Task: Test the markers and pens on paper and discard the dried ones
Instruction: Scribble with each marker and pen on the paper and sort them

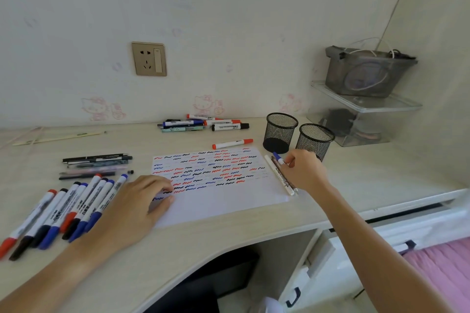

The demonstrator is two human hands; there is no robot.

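A white sheet of paper (229,201) covered in red, blue and black squiggles lies mid-desk. My left hand (137,208) presses flat on its left edge. My right hand (304,171) grips a blue-capped marker (278,157) beside the sheet's right edge, near two thin pens (279,175) lying there. A row of several capped markers (63,211) lies at the left, with thin pens (96,165) behind them. Another heap of markers (203,123) sits by the wall, and a single red marker (232,143) lies above the sheet.
Two black mesh cups (281,132) (315,140) stand right of the sheet. Clear plastic boxes (356,119) and a grey bin (368,71) fill the back right corner. A wall socket (149,59) is behind. The desk's curved front edge (203,259) runs below the sheet.
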